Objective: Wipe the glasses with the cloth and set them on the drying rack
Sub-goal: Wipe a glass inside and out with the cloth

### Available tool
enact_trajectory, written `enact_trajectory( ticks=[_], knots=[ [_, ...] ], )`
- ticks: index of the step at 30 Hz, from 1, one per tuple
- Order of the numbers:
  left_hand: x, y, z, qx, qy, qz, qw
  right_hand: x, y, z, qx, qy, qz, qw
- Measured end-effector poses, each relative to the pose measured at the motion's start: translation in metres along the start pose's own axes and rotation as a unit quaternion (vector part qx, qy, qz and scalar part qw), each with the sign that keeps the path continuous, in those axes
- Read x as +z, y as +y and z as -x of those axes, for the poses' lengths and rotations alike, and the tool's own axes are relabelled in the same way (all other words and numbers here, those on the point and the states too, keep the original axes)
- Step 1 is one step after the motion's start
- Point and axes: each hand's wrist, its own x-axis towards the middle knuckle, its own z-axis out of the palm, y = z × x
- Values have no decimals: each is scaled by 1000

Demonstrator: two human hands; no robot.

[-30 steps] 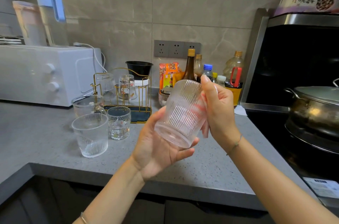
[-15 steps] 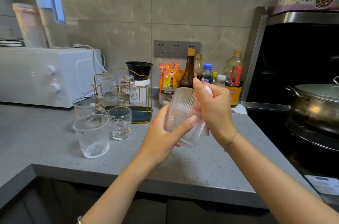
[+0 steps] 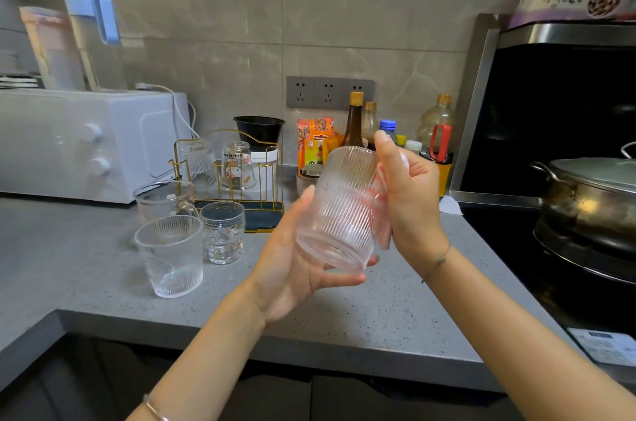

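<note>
1. The left hand (image 3: 296, 269) is cupping the lower end of the clear ribbed glass tumbler (image 3: 339, 210), fingers curling under it. It's holding the tumbler tilted above the grey speckled worktop (image 3: 395, 300).
2. The right hand (image 3: 409, 193) is clamping a pink-and-white cloth (image 3: 387, 234) against the tumbler's side, thumb reaching up to the upper end.
3. Over on the left, the gold wire drying rack (image 3: 265, 219) is carrying two upturned glasses (image 3: 237, 165).
4. Three more clear glasses (image 3: 172, 255) are standing upright on the worktop, just in front of the rack.
</note>
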Motion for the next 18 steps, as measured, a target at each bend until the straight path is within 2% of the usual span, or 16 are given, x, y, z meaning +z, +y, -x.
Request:
enact_trajectory(
  ticks=[3, 6, 8, 10, 13, 16, 18],
  knots=[
    [2, 6, -3, 31, 39, -144, 988, -2, 1, -2, -34, 2, 56, 998],
    [7, 1, -5, 90, 97, -301, 944, 1, 2, -1, -57, -7, 98, 994],
    [9, -3, -5, 135, 123, -344, 921, 2, 3, -1, -57, -10, 104, 993],
    [9, -5, -5, 166, 123, -355, 912, 1, 4, -1, -46, -15, 87, 995],
    [7, -2, -1, 143, 97, -283, 943, -1, 6, 0, -27, -48, 64, 996],
    [7, -1, 3, 60, 71, -111, 989, -5, 11, -2, 37, -59, -13, 997],
    [6, -3, 5, 21, 48, -3, 999, -7, 16, -3, 77, -66, -46, 994]
  ],
)
